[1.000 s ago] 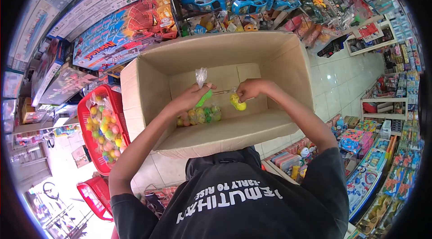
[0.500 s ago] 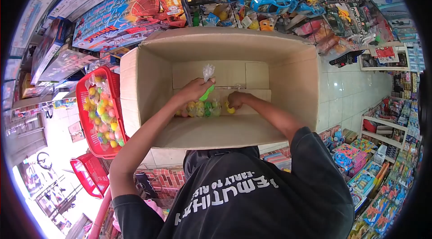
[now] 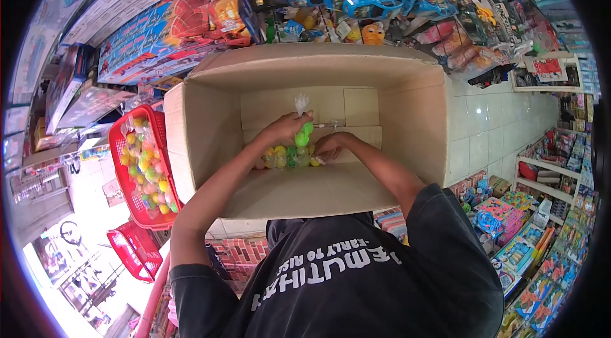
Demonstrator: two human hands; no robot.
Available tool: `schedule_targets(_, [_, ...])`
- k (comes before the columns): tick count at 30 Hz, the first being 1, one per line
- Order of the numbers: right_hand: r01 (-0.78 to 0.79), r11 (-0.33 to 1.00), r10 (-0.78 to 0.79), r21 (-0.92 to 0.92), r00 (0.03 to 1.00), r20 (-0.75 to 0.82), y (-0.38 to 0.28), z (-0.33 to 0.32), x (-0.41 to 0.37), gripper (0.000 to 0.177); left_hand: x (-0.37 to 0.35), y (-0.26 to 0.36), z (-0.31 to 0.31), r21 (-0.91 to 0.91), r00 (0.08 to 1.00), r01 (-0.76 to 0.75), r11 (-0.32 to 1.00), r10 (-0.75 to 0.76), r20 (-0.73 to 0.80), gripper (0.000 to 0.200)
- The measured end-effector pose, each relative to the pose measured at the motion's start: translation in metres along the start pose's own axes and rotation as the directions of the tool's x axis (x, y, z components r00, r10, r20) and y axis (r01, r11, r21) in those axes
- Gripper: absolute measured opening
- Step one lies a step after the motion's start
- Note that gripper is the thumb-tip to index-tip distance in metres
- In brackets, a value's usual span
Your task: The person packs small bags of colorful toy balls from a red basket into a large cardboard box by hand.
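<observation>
Both of my hands are inside a large open cardboard box [image 3: 305, 201]. My left hand [image 3: 289, 128] is closed on the neck of a clear plastic bag [image 3: 301, 105], with a bright green toy [image 3: 305, 135] just below the fingers. Along the box's near bottom lie several clear bags of yellow and green small toys [image 3: 280, 157]. To their right, my right hand [image 3: 331, 146] has its fingers bent down at a yellow toy in clear plastic [image 3: 315, 161]; the fingertips are partly hidden, so the grip is unclear.
Left of the box stands a red basket [image 3: 119, 166] with bagged colourful balls, and another red basket [image 3: 135, 252] is below it. Packaged toys [image 3: 379, 2] crowd the far side. A white shelf [image 3: 550, 190] and boxed toys [image 3: 509, 223] are at the right.
My right hand has moved left, closer to the bagged toys, and the yellow toy beside it has shifted left too. My left hand has moved slightly right with the bag.
</observation>
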State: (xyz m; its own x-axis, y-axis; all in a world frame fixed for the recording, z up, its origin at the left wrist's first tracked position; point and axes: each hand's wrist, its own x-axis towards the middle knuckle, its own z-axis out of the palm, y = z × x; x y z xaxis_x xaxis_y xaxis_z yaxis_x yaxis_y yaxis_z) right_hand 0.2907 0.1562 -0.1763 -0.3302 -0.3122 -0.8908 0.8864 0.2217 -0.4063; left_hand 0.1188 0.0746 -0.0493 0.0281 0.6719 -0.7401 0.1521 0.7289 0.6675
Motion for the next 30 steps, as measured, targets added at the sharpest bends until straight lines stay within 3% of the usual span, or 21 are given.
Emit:
schedule_targets(3, [0.008,0.999,-0.005,-0.043,0.998,0.057,-0.003,-0.016,-0.02,0.051,0.009,-0.001,0.004,0.109,0.996,-0.072,0.991,0.065,0.068,0.065])
schedule_targets(5, [0.01,0.997,-0.006,-0.073,0.999,0.051,0.001,-0.028,-0.025,0.049,0.013,0.009,0.011,-0.03,0.993,0.119,0.992,-0.119,0.014,0.067])
schedule_targets(8, [0.117,0.989,-0.115,0.094,0.993,-0.024,0.01,-0.049,-0.038,0.05,0.04,0.002,0.012,-0.03,0.981,0.143,0.989,-0.138,0.137,0.066])
schedule_targets(10, [0.24,0.957,-0.226,0.163,0.969,-0.097,0.008,-0.054,-0.046,0.063,0.064,-0.013,0.024,-0.069,0.99,0.107,0.992,-0.099,0.104,0.07])
schedule_targets(12, [0.229,0.954,-0.199,0.191,0.966,-0.163,-0.003,-0.044,-0.075,0.067,0.075,-0.015,0.035,-0.107,0.996,0.069,0.992,-0.062,0.066,0.074])
schedule_targets(14, [0.223,0.951,-0.174,0.213,0.958,-0.229,-0.007,-0.039,-0.081,0.071,0.083,-0.01,0.05,-0.163,0.991,0.111,0.98,-0.121,-0.054,0.083])
schedule_targets(15, [0.208,0.951,-0.149,0.23,0.957,-0.249,-0.008,-0.039,-0.08,0.072,0.093,-0.013,0.048,-0.132,0.991,0.129,0.983,-0.122,0.059,0.09])
schedule_targets(17, [0.189,0.95,-0.12,0.249,0.955,-0.27,-0.002,-0.04,-0.076,0.073,0.084,-0.001,0.054,-0.133,0.993,0.094,0.987,-0.084,0.082,0.091])
schedule_targets(19, [0.132,0.987,-0.091,0.088,0.926,-0.365,0.009,-0.039,-0.068,0.072,0.077,0.002,0.059,-0.136,0.993,0.068,0.988,-0.053,0.107,0.093])
schedule_targets(22, [0.076,0.994,-0.048,0.084,0.953,-0.299,0.03,-0.039,-0.051,0.059,0.071,-0.008,0.061,-0.083,0.989,0.068,0.994,-0.057,0.137,0.092])
schedule_targets(23, [0.077,0.993,-0.046,0.093,0.953,-0.299,0.037,-0.034,-0.042,0.059,0.072,-0.017,0.06,0.158,0.981,0.123,0.98,-0.144,0.131,0.089])
schedule_targets(24, [0.046,0.986,0.007,0.159,0.948,-0.318,0.044,-0.031,-0.034,0.044,0.074,-0.022,0.059,0.387,0.971,0.162,0.908,-0.218,0.103,0.087])
schedule_targets(25, [0.015,0.975,0.062,0.221,0.939,-0.338,0.05,-0.03,-0.033,0.032,0.081,-0.038,0.063,0.388,0.973,0.15,0.909,-0.206,0.107,0.087])
schedule_targets(26, [0.011,0.975,0.068,0.221,0.936,-0.346,0.051,-0.028,-0.035,0.032,0.089,-0.065,0.069,0.634,0.987,-0.004,0.773,-0.098,0.127,0.083])
schedule_targets(27, [-0.047,0.991,0.092,0.126,0.92,-0.381,0.05,-0.025,-0.034,0.029,0.091,-0.08,0.073,0.819,0.985,-0.141,0.556,-0.002,0.171,0.079])
schedule_targets(28, [-0.106,0.994,0.109,0.03,0.904,-0.412,0.048,-0.019,-0.032,0.027,0.084,-0.077,0.079,0.819,0.986,-0.139,0.557,-0.003,0.169,0.079])
schedule_targets(30, [-0.082,0.997,0.075,0.003,0.894,-0.442,0.051,-0.011,-0.018,0.027,0.068,-0.064,0.089,0.885,0.989,-0.133,0.446,-0.005,0.151,0.069])
